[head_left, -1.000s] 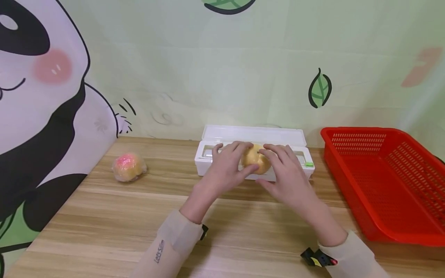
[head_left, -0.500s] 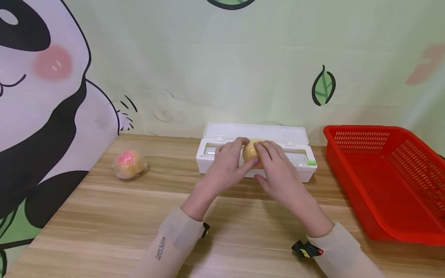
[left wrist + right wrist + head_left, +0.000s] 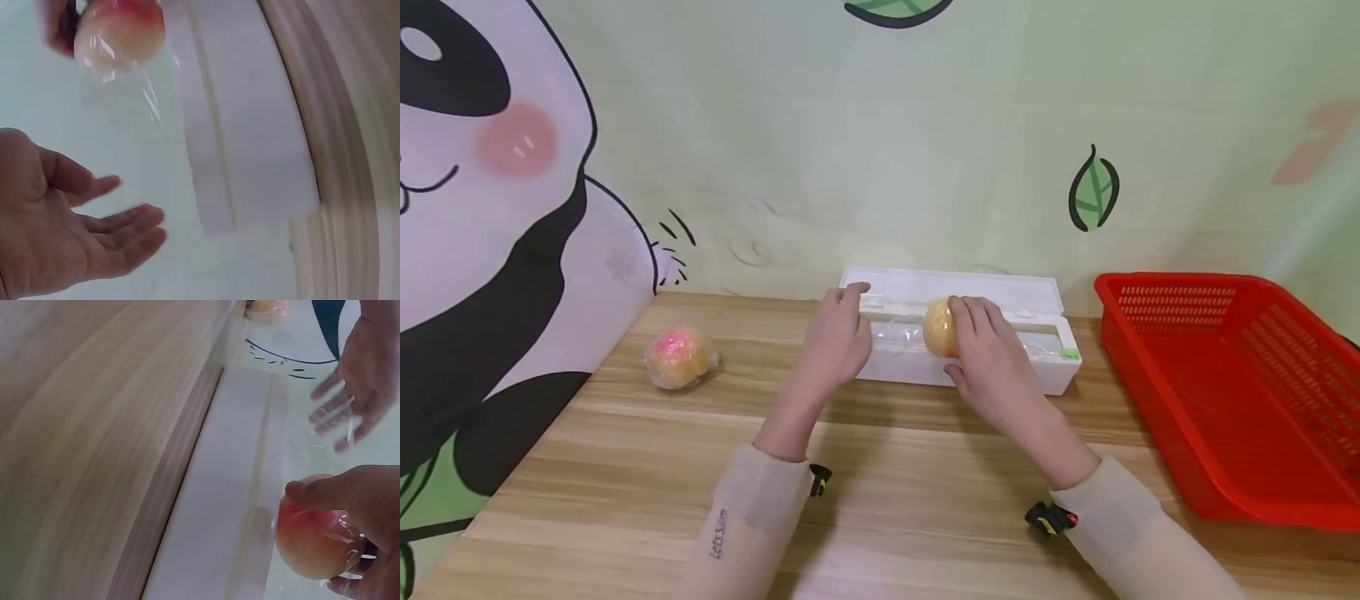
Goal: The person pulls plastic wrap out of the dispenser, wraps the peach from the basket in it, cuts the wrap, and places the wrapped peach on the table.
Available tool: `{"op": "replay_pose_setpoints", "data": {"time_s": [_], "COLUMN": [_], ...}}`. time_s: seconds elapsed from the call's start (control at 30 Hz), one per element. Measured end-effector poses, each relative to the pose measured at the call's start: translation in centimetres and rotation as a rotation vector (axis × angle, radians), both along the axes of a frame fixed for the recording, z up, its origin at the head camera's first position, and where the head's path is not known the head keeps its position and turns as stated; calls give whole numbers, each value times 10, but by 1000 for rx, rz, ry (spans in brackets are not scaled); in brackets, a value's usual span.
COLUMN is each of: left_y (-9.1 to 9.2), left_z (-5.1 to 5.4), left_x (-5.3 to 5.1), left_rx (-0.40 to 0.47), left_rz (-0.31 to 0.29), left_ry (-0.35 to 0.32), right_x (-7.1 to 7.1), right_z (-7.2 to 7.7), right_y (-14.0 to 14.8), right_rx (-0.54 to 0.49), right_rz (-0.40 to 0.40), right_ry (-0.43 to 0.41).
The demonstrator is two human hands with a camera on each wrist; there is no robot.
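Nearest to me, my two pale sleeves (image 3: pixel 752 508) stretch over the bare wood of the worktop (image 3: pixel 910 508), each with a small black device (image 3: pixel 1051 518) at the cuff. Farther out, my right hand (image 3: pixel 996 362) grips a round yellow-and-pink fruit (image 3: pixel 938 327): its fingers curl over the right side, and the thumb presses the side facing me. My left hand (image 3: pixel 835 337) is well apart from the fruit on its left, its fingers loose and slightly bent, gripping nothing. Clear film (image 3: pixel 898 333) spreads from the fruit toward those loose fingers; whether it touches them I cannot tell. The fruit is at the middle of a long white box (image 3: pixel 902 368) lying along the far edge of the worktop, though I can't tell if the two touch. To my left, a second fruit (image 3: pixel 682 358), wrapped in film, sits toward the worktop's far left corner. To my right stands a red basket (image 3: pixel 1150 417), its back end close to the far edge. Behind, the box's lid (image 3: pixel 962 287) stands raised before a pale green backdrop (image 3: pixel 970 167) with a panda (image 3: pixel 610 217).
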State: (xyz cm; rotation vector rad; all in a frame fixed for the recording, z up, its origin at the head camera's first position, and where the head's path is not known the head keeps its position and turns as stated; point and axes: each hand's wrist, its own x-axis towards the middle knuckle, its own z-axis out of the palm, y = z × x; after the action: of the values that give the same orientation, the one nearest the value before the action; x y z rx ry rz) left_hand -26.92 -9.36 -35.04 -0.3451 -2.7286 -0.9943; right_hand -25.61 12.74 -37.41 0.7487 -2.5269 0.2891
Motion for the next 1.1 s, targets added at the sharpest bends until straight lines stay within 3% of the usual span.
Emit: {"op": "replay_pose_setpoints", "data": {"time_s": [0.17,0.33,0.47,0.7,0.87,1.1], "left_y": [-24,-39,-40,-34,-31,-28], "left_z": [0,-6,-11,-19,-23,-24], "left_x": [-5,-8,-11,-15,-19,-20], "left_rx": [-69,-153,-141,-106,-135,-177], "left_rz": [36,-47,-84,-26,20,55], "left_ry": [-179,-248,-294,-305,-283,-265], "right_x": [-6,-12,-15,-21,-25,-27], "right_z": [-1,-2,-2,0,5,17], "right_y": [-2,-5,-4,-1,0,-2], "right_rx": [53,81,74,26,36,30], "right_rz": [-23,-51,-49,-1,9,32], "right_ry": [23,30,51,41,16,45]}}
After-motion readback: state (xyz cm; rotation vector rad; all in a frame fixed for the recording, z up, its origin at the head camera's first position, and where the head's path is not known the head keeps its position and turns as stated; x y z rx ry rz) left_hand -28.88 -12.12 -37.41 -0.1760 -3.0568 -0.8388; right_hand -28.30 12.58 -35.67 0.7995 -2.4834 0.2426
